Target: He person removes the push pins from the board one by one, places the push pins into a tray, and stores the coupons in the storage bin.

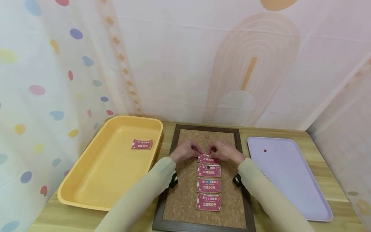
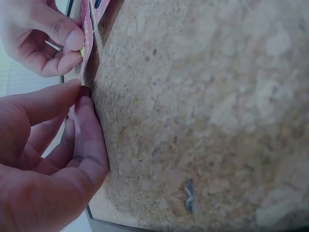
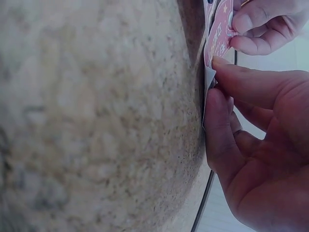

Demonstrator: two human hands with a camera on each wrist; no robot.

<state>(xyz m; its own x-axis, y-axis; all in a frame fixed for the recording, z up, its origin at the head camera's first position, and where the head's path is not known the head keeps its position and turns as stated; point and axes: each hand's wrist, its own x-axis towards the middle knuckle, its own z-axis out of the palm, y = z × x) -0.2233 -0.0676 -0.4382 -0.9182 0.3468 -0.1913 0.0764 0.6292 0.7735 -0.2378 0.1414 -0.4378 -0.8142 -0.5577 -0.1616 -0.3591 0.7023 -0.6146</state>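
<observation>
Paper, I judge, is all the top coupon (image 1: 209,159) is made of: nearly weightless, limp, perhaps a little slick, and easy to crease or to tear around a pin hole. It sits over the middle of the cork board (image 1: 185,199), just above a column of three coupons (image 1: 209,186). I see the fingers of the left hand (image 1: 186,150) pinching its left end, while those of the right hand (image 1: 224,150) pinch a yellow pin (image 2: 82,50) near its upper edge; I cannot tell whether they grip paper too. In the right wrist view a pale corner bends up, so I expect some springy curl. I favour a light pinch at the corners, clear of the pin, and for the small, rigid pin, a firm hold on its head, away from the point.
</observation>
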